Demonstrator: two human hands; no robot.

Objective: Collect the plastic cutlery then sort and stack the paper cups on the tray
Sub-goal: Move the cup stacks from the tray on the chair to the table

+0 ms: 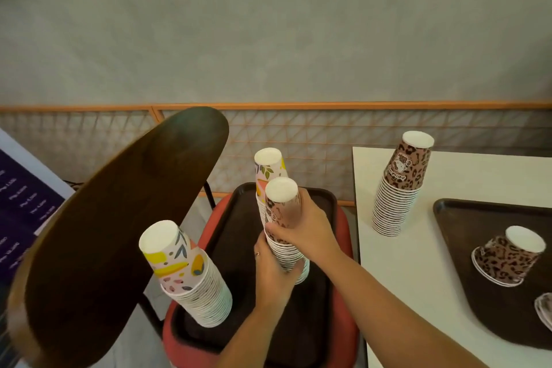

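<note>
A dark brown tray (227, 248) lies on a red chair seat. Over it, both my hands hold an upside-down stack of leopard-print paper cups (282, 209). My right hand (304, 230) grips its upper part and my left hand (271, 272) grips its lower rims. Behind it stands a stack of floral cups (268, 167), and a second floral stack (185, 272) leans at the tray's near left. On the white table a tall leopard stack (400, 188) stands beside another dark tray (457, 218), which holds a short leopard stack (504, 257).
The dark wooden chair back (119, 218) rises at the left, close to the floral stack. An orange-framed mesh fence (328, 134) runs behind the chair and the white table (418, 278). Clear plastic pieces (545, 308) show at the right edge. A purple printed board (18, 203) stands at far left.
</note>
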